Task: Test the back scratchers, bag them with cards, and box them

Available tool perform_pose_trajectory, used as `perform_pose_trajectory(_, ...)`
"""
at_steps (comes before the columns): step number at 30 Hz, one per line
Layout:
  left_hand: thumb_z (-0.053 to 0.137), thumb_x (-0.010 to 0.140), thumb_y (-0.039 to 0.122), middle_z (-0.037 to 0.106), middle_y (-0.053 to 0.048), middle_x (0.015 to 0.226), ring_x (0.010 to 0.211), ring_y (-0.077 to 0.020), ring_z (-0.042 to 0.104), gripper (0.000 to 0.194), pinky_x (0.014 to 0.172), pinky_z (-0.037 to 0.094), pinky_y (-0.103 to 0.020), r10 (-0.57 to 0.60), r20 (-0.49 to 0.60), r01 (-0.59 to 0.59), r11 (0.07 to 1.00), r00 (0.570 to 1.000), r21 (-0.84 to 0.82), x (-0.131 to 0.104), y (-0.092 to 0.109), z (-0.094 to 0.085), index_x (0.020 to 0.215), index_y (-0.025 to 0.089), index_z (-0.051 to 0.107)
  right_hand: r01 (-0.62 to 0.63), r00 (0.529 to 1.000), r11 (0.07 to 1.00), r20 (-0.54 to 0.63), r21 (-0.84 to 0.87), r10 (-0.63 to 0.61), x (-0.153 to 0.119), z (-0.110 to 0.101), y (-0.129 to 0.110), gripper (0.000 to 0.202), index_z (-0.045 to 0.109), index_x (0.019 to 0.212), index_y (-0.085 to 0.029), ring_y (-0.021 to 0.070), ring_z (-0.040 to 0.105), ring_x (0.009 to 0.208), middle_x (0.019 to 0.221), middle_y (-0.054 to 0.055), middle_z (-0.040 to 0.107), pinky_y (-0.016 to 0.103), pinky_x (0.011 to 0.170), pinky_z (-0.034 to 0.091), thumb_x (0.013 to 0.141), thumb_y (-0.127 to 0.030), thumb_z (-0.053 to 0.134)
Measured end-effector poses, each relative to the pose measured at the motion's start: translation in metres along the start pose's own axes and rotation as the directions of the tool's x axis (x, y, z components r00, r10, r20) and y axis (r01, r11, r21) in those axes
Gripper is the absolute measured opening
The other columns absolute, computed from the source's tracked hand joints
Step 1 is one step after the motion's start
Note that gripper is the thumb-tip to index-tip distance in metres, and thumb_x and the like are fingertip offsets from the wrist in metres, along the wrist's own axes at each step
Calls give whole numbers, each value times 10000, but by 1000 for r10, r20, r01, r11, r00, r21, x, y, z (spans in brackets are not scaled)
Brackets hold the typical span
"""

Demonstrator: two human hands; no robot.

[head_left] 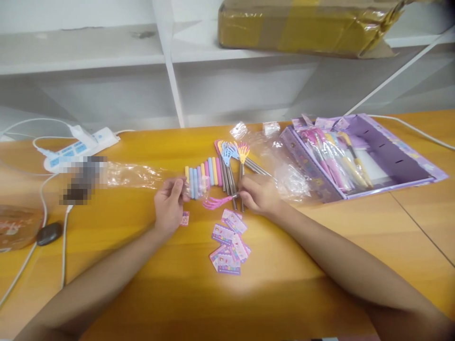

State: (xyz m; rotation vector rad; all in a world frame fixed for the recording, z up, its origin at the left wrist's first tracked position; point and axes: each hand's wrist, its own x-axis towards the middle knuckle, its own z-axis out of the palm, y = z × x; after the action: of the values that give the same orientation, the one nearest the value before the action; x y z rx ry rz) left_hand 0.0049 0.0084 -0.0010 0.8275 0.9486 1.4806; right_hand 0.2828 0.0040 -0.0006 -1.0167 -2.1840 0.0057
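Note:
My left hand (169, 203) pinches a long clear plastic bag (137, 175) between thumb and fingers; the bag trails left, and clear film also shows to the right of the thumb. My right hand (259, 194) is closed on the metal shaft of a pink back scratcher (217, 202), its claw head pointing left toward the bag. Behind it lie more back scratchers with blue claws (227, 152) and yellow claws (243, 152) on metal shafts. A row of pastel handles (209, 173) sits between my hands. Under my left hand a small card (185, 218) is partly hidden.
Printed cards (227, 263) lie scattered in front of my hands. At right stands a purple display box (398, 156) with bagged back scratchers (337, 161); loose clear bags (291, 177) lie beside it. A power strip (83, 149) with cables is at left. A taped carton (305, 28) rests on the shelf.

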Motion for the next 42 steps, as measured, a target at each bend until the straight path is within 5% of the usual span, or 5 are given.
perform_pose_trajectory(6, 898, 872, 477, 688, 5, 763, 558, -79, 567, 350, 577, 520, -232, 41, 32, -44, 996, 999, 84, -3, -4, -5, 900, 166, 737, 74, 997, 997, 11, 11, -74, -1, 6, -7, 517, 592, 867, -233, 189, 532, 618, 697, 31, 610, 333, 632, 357, 1137, -582, 324)
perform_pose_trajectory(10, 912, 859, 441, 699, 4, 772, 625, -108, 615, 320, 604, 524, -242, 104, 29, -107, 984, 994, 140, -5, -6, -7, 882, 185, 721, 94, 994, 990, 62, -107, -88, 2, 11, -19, 337, 665, 972, -220, 192, 560, 676, 793, 49, 669, 335, 661, 364, 1143, -410, 445)
perform_pose_trajectory(17, 887, 898, 429, 665, 29, 791, 569, -85, 589, 332, 591, 535, -252, 107, -10, -107, 994, 994, -19, -1, -2, -1, 912, 195, 652, -107, 990, 946, 54, -306, 129, 6, 3, -8, 343, 666, 818, -207, 189, 551, 657, 769, 64, 679, 331, 639, 332, 1074, -370, 506)
perform_pose_trajectory(28, 885, 903, 442, 667, 19, 783, 579, -84, 583, 366, 591, 532, -244, 103, 5, -102, 994, 995, -39, 3, -1, -2, 882, 189, 621, -282, 945, 917, 82, -282, 315, 6, -3, 1, 379, 609, 743, -215, 186, 535, 597, 695, 62, 677, 330, 608, 278, 1025, -390, 426)
perform_pose_trajectory(42, 894, 876, 494, 589, 36, 616, 521, -93, 553, 413, 541, 509, -228, 56, 36, -57, 998, 998, 0, 1, 2, 1, 774, 177, 651, -86, 991, 996, -104, -22, 84, -3, 7, 13, 269, 637, 1034, -221, 164, 567, 551, 651, -22, 604, 295, 570, 402, 1008, -485, 590)
